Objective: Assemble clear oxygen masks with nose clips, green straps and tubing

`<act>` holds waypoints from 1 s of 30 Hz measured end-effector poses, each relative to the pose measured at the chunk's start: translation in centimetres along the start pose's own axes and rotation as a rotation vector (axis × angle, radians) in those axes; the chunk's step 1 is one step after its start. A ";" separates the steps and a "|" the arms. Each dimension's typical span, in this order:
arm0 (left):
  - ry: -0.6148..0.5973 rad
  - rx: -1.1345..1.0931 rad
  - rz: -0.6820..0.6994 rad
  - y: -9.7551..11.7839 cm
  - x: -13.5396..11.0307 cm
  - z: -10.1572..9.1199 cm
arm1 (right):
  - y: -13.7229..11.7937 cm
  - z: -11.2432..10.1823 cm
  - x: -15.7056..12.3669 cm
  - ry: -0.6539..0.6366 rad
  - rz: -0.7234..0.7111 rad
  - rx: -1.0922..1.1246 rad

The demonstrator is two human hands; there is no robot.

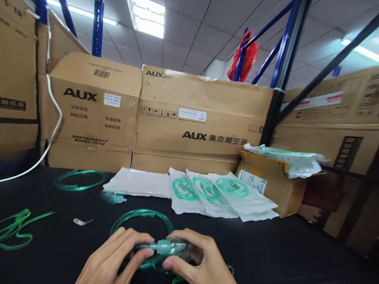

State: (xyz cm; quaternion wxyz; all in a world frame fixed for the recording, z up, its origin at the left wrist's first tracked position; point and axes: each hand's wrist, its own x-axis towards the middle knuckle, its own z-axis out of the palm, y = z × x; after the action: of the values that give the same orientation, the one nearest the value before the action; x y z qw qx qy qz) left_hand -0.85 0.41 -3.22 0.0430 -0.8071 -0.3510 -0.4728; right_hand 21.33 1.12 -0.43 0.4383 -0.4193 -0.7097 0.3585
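Low in the middle of the black table (266, 258), both my hands meet on a clear green plastic mask (178, 247). My right hand (204, 267) wraps around the mask body. My left hand (114, 261) pinches the end of the green tubing (141, 218) where it joins the mask's connector. The tubing loops in a coil just behind my hands.
Sealed white packets (224, 195) with green coils lie fanned behind, beside a flat white packet stack (138, 182). Another green coil (78, 180), a green strap (13, 230) and a small white clip (82, 221) lie left. An open carton (273, 181) stands right; AUX boxes (190, 125) line the back.
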 end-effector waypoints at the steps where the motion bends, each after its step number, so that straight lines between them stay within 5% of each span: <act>1: -0.014 -0.003 -0.017 0.3 0.1 -0.1 | -0.2 0.0 0.0 -0.011 0.015 0.024; 13: -0.096 -0.038 -0.261 2.8 1.5 0.1 | -0.8 -0.2 0.4 -0.025 0.069 -0.005; 30: -0.069 -0.042 -0.139 2.3 0.7 0.1 | -0.9 0.0 0.4 -0.083 0.074 0.063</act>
State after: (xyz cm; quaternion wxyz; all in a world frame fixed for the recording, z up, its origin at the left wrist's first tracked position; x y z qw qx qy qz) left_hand 0.82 -0.90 -2.14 -0.0191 -0.7973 -0.3974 -0.4539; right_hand 21.03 1.12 0.46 0.4078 -0.4160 -0.6997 0.4136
